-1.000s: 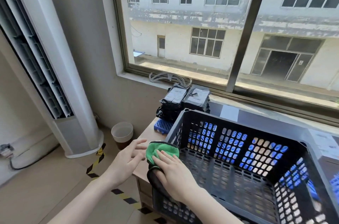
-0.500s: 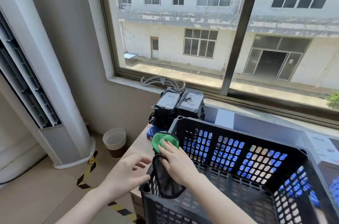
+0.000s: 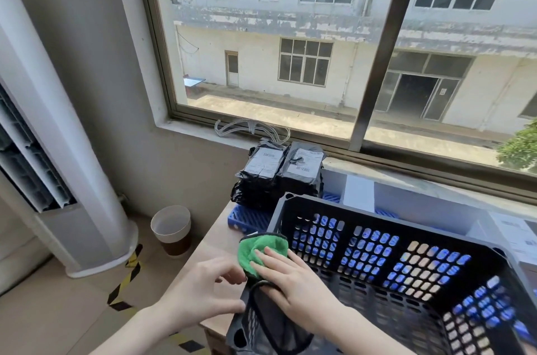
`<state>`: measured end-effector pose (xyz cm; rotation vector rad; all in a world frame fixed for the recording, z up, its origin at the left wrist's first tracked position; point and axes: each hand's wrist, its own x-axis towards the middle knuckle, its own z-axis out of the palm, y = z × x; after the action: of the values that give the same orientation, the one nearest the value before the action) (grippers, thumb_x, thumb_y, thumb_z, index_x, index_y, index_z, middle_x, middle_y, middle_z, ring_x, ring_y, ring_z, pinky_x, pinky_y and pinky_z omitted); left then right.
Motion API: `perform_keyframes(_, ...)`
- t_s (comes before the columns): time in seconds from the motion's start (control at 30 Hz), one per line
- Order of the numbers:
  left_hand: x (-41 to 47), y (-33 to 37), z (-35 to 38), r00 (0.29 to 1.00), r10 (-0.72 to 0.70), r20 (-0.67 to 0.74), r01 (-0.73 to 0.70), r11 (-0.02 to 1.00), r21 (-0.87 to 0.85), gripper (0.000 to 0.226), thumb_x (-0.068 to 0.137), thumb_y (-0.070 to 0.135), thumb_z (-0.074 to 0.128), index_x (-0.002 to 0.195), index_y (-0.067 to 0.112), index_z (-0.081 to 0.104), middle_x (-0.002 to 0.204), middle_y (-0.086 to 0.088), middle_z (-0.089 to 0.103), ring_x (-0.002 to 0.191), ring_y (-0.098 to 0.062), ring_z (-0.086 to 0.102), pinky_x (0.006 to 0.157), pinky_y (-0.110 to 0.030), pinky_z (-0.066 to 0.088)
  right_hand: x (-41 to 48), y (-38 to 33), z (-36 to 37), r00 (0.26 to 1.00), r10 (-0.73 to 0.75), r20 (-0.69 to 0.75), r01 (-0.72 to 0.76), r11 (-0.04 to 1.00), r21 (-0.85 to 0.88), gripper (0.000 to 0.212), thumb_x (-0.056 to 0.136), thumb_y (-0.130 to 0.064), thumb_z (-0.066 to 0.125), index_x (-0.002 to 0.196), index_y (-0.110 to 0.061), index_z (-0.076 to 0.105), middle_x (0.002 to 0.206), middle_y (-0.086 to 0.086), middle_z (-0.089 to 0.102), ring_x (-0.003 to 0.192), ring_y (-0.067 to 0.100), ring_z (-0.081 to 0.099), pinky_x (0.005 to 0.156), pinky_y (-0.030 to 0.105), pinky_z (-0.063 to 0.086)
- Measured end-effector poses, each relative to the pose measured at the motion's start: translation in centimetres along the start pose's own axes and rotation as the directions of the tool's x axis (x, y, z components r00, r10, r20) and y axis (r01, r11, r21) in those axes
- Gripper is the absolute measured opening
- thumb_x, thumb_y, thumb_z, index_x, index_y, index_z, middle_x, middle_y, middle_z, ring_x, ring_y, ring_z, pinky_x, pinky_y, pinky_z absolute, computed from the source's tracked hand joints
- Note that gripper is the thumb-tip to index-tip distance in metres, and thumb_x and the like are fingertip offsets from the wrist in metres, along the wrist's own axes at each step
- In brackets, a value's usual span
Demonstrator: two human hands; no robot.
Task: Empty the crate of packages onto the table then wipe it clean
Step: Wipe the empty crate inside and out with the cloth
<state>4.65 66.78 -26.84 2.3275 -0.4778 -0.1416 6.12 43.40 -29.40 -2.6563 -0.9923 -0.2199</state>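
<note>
A black perforated crate stands on the wooden table and has nothing inside. My right hand lies with straight fingers on a green cloth with a dark back, pressing it over the rim of the crate's left wall. The cloth's dark end hangs down inside that wall. My left hand is outside the same wall, fingers loosely bent, fingertips and thumb touching it. Black packages with white labels are stacked past the crate's far left corner on a blue tray.
A white floor-standing air conditioner fills the left. A lined waste bin stands on the floor by the table's left edge, near yellow-black floor tape. A clear hanger lies on the window sill. White boxes sit behind the crate.
My right hand has slid the cloth along the crate's left rim toward the far corner. My left hand has come in against the outside of that wall.
</note>
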Motion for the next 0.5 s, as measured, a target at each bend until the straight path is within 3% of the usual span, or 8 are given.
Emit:
perform_keyframes(0.13, 0.9, 0.1, -0.6, 0.996, 0.046, 0.080, -0.045, 0.999, -0.004, 0.040, 0.062, 0.046, 0.082, 0.097, 0.041, 0.064, 0.105, 0.023, 0.060, 0.105, -0.004, 0.056, 0.087, -0.020, 0.047, 2.4, 1.1, -0.6, 0.994, 0.077, 0.080, -0.085, 0.992, 0.096, 0.058, 0.092, -0.052, 0.021, 0.145, -0.035, 0.038, 0.155, -0.021, 0.022, 0.143, -0.003, 0.006, 0.115, 0.030, -0.009)
perform_keyframes(0.3, 2.2, 0.2, -1.5, 0.976, 0.105, 0.189, -0.111, 0.994, 0.021, 0.063, 0.061, 0.050, 0.085, 0.116, 0.041, 0.056, 0.131, 0.027, 0.040, 0.127, 0.005, 0.038, 0.099, -0.009, 0.032, 5.5, 4.4, -1.0, 0.975, 0.202, 0.096, -0.210, 0.974, 0.080, 0.078, 0.086, -0.070, 0.003, 0.148, -0.032, 0.031, 0.157, -0.017, 0.016, 0.145, -0.001, 0.001, 0.121, 0.029, 0.000)
perform_keyframes(0.43, 3.4, 0.4, -2.2, 0.950, 0.118, 0.291, -0.137, 0.989, 0.046, 0.093, 0.060, 0.055, 0.086, 0.140, 0.045, 0.039, 0.150, 0.037, 0.016, 0.138, 0.017, 0.013, 0.109, -0.004, 0.012, 7.5, 6.6, -1.7, 0.953, 0.280, 0.117, -0.282, 0.959, 0.002, 0.049, 0.102, -0.044, 0.028, 0.149, -0.032, 0.027, 0.158, -0.016, 0.013, 0.146, 0.001, 0.002, 0.121, 0.032, 0.001)
perform_keyframes(0.5, 4.1, 0.4, -2.4, 0.931, 0.118, 0.347, -0.141, 0.989, 0.044, 0.104, 0.060, 0.056, 0.086, 0.146, 0.047, 0.029, 0.152, 0.038, 0.009, 0.139, 0.018, 0.006, 0.112, -0.009, 0.011, 8.4, 7.5, -2.0, 0.947, 0.302, 0.108, -0.300, 0.953, -0.035, 0.047, 0.103, -0.038, 0.031, 0.150, -0.032, 0.027, 0.158, -0.016, 0.012, 0.146, 0.001, 0.002, 0.121, 0.035, 0.002)
